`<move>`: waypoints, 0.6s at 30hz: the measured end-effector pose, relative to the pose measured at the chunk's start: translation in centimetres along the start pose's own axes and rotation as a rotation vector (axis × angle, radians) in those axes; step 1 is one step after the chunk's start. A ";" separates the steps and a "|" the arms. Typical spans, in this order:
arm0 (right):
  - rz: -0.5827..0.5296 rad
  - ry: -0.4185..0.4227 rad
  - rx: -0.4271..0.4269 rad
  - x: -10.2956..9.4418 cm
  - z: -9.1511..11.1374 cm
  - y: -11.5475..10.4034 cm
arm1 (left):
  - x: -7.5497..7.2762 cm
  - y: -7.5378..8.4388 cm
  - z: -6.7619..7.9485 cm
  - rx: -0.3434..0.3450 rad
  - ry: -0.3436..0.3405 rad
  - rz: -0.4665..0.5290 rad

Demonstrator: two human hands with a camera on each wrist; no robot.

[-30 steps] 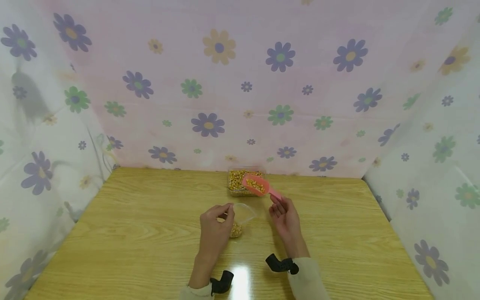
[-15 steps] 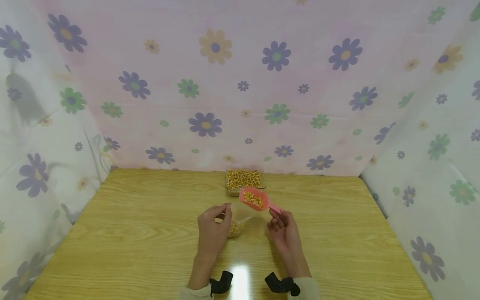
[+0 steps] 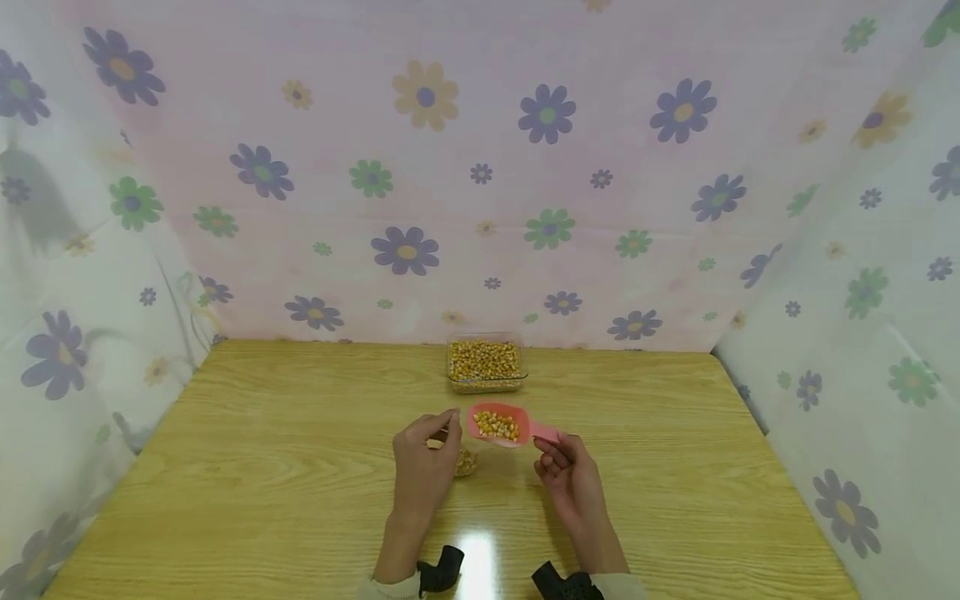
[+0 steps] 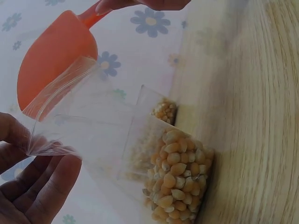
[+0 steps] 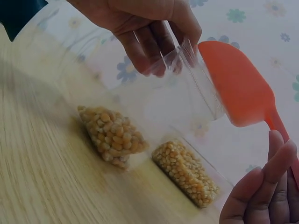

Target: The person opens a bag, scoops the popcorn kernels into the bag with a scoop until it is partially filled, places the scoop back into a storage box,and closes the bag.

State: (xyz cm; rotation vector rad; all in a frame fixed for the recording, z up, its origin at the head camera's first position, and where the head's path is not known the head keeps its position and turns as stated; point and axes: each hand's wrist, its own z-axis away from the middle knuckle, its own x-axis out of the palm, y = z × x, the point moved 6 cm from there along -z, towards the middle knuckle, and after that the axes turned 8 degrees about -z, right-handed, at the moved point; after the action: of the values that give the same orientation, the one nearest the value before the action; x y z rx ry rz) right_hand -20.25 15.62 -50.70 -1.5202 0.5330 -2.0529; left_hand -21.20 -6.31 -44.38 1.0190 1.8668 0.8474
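My left hand (image 3: 426,462) pinches the top edge of a clear plastic bag (image 4: 88,102), which stands upright on the table. Corn kernels (image 4: 180,182) fill the bottom of the bag. With my right hand (image 3: 573,475) I grip the handle of a pink scoop (image 3: 517,429), its bowl loaded with kernels. In the head view the scoop is level, just right of my left fingertips. Both wrist views show its bowl right at the bag's mouth. Most of the bag is hidden behind the scoop and left hand in the head view.
A clear rectangular container (image 3: 487,385) of corn kernels stands at the back of the wooden table (image 3: 285,467), close to the flowered cloth (image 3: 330,150). Similar cloth hangs on the left and right sides.
My right hand has brought the loaded scoop from over the container down and toward me, to the bag's mouth. The left hand keeps its pinch on the bag.
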 end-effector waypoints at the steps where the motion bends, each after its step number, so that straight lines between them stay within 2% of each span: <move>1: 0.013 0.000 -0.003 0.0 0.0 -0.1 | 0.0 0.0 0.0 0.000 -0.001 -0.004; 9: 0.165 0.034 -0.056 0.3 0.3 -1.0 | 0.1 0.1 -0.1 0.003 -0.024 -0.001; 18: 0.279 0.083 -0.108 1.4 0.5 -1.5 | 0.1 -0.1 -0.2 -0.003 -0.035 -0.024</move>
State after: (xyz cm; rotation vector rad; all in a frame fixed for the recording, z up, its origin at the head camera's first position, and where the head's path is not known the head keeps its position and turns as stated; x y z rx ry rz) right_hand -20.39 15.88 -48.61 -1.3377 0.8506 -1.9018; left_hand -21.51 -6.27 -44.43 1.0020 1.8441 0.8130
